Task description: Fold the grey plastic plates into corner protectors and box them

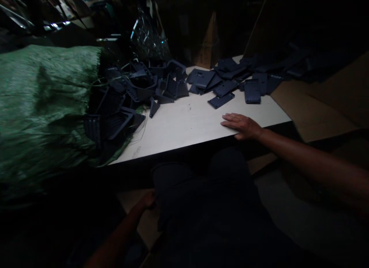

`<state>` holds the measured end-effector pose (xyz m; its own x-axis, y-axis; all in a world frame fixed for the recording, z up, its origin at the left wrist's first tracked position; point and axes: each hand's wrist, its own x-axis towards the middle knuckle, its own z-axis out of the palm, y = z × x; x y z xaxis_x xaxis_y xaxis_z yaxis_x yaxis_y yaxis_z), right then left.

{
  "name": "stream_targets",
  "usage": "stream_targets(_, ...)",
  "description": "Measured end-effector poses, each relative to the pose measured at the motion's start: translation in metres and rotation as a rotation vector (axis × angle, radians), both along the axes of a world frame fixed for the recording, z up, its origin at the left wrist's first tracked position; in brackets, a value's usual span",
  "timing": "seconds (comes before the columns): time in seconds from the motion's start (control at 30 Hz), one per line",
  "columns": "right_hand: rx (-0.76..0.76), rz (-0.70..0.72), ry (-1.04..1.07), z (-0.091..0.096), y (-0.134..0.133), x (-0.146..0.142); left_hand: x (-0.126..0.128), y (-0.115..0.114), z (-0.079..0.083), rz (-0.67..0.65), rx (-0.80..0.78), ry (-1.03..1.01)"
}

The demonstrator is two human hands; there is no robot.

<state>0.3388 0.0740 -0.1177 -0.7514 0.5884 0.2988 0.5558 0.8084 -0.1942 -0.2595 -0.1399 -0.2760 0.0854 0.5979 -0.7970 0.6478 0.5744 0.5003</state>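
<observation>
My right hand [242,125] rests flat on the front edge of a white tabletop [178,122], its fingers stretched out to the left and holding nothing. Just beyond it lie dark flat ribbed plastic plates [221,100], several of them piled toward the back. Low beside my leg, my left hand [148,199] is in deep shadow near a piece of cardboard [147,225]; its fingers are too dark to make out. Dark angular plastic brackets [138,83] spill from the mouth of a green woven sack [46,106] on the left.
A large open cardboard box [319,110] stands against the table's right end, with more dark plates behind it. Clear crinkled plastic wrap [150,35] is at the back. My legs [201,183] are under the table's front edge. The surroundings are very dark.
</observation>
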Motion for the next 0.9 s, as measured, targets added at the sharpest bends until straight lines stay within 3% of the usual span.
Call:
stream_targets(0.17, -0.062, -0.093, -0.118, 0.007, 0.000, -0.001, -0.016, 0.009, 0.014, -0.023, -0.095, 0.247)
stream_targets(0.33, -0.056, -0.059, -0.201, 0.024, 0.000, 0.000, -0.010, 0.008, 0.027, 0.019, -0.057, 0.302)
stream_targets(0.6, -0.035, -0.070, -0.245, 0.030, -0.001, -0.002, 0.020, -0.017, 0.041, 0.052, -0.048, 0.342)
stream_targets(0.9, -0.027, -0.085, -0.257, 0.028, 0.004, -0.003, 0.026, -0.047, 0.055, 0.088, -0.113, 0.440)
